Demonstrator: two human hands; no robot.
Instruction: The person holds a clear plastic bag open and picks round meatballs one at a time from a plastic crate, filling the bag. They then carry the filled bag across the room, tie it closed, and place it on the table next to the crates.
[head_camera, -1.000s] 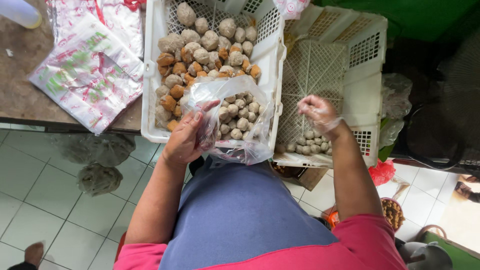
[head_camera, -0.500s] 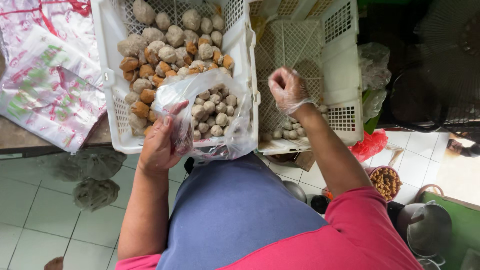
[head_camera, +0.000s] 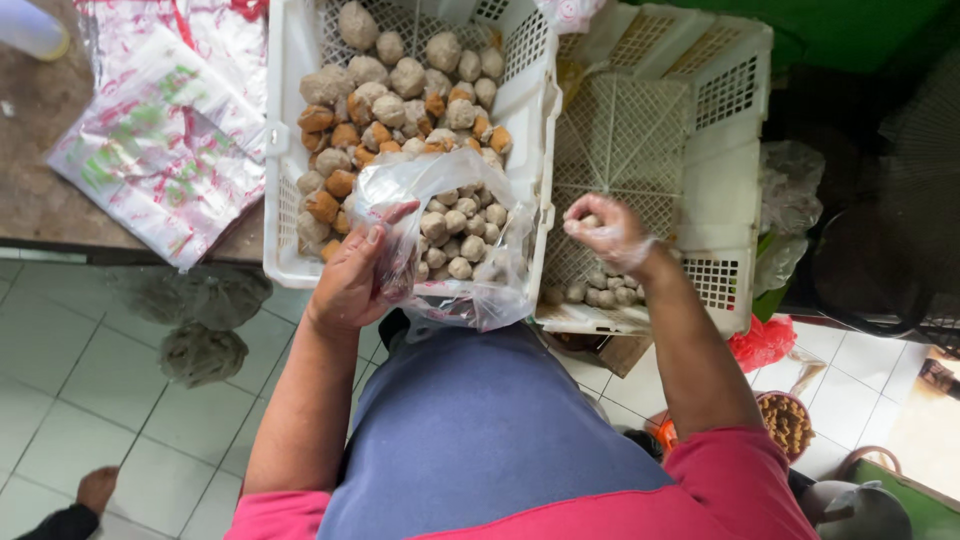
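Bag (head_camera: 455, 240) in left hand (head_camera: 352, 280), crate rim (head_camera: 546, 215) beside

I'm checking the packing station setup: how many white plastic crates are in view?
2. The left crate lies heaped with grey and brown balls behind the clear bag; the right crate beside it is nearly empty, a few balls at its near edge.

A food stall or small food-packing spot was suggested. White plastic crates (head_camera: 300, 240) of meatballs (head_camera: 400, 90) were set by a worn counter (head_camera: 40, 190). Printed plastic bags (head_camera: 160, 160) were stacked there, above a tiled floor (head_camera: 90, 400).
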